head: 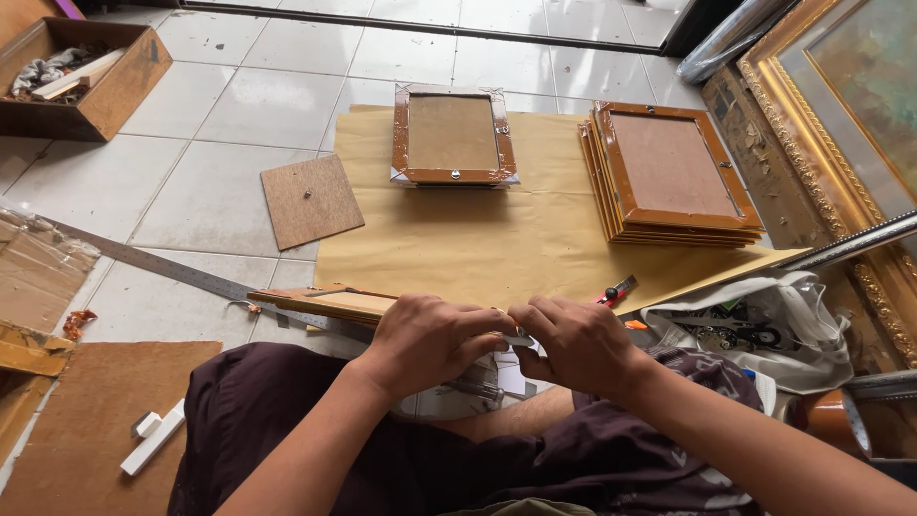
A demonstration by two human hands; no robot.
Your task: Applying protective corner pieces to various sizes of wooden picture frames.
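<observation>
We're sitting on the pale tiled floor [239, 105] here, so packages first. Far left there's an open brown wooden box [115, 91] with rags and pale sticks inside. On our right sits a white plastic bag [812, 330] slumped open with dark metal bits in it, and just below it a brown roll of tape [829, 418], partly cut off by the edge.

Spread in front of us is a big tan sheet of kraft paper [478, 248]. On it, a small stack of brown frames lying face down with silvery corners [453, 136], and to its right a taller stack of orange-brown frames with hardboard backs [673, 177]. Just off the paper's left edge lies a square brown hardboard backing panel [310, 201]. A long steel ruler [172, 269] runs diagonally across the tiles, and a flat wooden frame piece [325, 303] sits between it and our hands. A red-handled utility knife [619, 290] lies near our right hand. A big ornate gold picture frame [831, 124] leans along the right side, and white blocks [153, 435] rest on brown cardboard [86, 420] at lower left.

Our left hand [430, 342] and right hand [576, 342] are drawn together over our lap, both pinching a small pale, flat piece [519, 338] between the fingertips. It's mostly hidden, so we can't tell exactly what it is.
</observation>
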